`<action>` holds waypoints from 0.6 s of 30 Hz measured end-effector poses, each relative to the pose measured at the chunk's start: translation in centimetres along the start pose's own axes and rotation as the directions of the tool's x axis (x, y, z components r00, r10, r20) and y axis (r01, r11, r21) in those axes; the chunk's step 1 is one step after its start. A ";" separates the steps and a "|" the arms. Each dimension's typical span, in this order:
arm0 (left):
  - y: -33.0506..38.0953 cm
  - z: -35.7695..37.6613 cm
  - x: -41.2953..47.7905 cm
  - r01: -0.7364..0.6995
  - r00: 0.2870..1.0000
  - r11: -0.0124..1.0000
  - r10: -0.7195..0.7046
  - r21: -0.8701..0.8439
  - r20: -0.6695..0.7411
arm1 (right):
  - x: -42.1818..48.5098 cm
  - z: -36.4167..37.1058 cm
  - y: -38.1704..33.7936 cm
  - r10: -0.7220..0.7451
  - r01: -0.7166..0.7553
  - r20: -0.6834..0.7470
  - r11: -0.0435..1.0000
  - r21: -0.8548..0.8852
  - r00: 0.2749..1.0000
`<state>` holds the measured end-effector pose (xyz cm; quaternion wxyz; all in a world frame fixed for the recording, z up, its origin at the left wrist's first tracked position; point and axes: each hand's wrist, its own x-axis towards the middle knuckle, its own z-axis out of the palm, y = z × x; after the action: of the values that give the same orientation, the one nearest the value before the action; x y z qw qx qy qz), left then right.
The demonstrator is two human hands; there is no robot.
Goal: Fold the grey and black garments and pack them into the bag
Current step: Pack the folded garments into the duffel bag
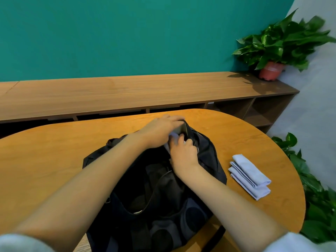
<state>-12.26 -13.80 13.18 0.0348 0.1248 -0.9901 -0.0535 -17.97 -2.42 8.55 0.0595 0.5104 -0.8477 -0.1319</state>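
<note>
A black bag (207, 153) lies on the round wooden table (54, 160), its opening toward the far side. My left hand (160, 130) grips the bag's far rim and holds the opening apart. My right hand (183, 153) has curled fingers on a pale grey garment (173, 138) at the opening, mostly hidden between both hands. A second grey garment (250, 176), folded into a long flat stack, lies on the table to the right of the bag.
A long wooden shelf unit (127, 91) runs along the green wall behind the table. A potted plant (272, 70) stands at its right end. More leafy plants (316, 206) crowd the table's right edge.
</note>
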 end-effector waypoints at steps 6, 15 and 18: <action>3.5 1.3 -4.9 0.021 0.873 0.998 -0.046 -0.056 -0.486 | -5.4 0.4 6.7 -0.023 0.148 -0.277 0.886 0.440 0.961; 4.8 6.5 -3.0 0.438 0.898 0.791 -0.409 -0.427 0.164 | 1.9 0.0 7.6 0.066 0.037 -0.177 0.853 0.521 0.982; 4.6 6.6 -3.1 0.314 0.949 0.809 -0.287 -0.497 0.132 | 4.1 -1.0 7.0 0.051 0.024 -0.149 0.889 0.458 0.987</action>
<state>-10.93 -7.95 6.97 0.0329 0.2647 -0.9081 -0.3227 -25.57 -3.07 11.34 0.0049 0.5128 -0.8510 0.1129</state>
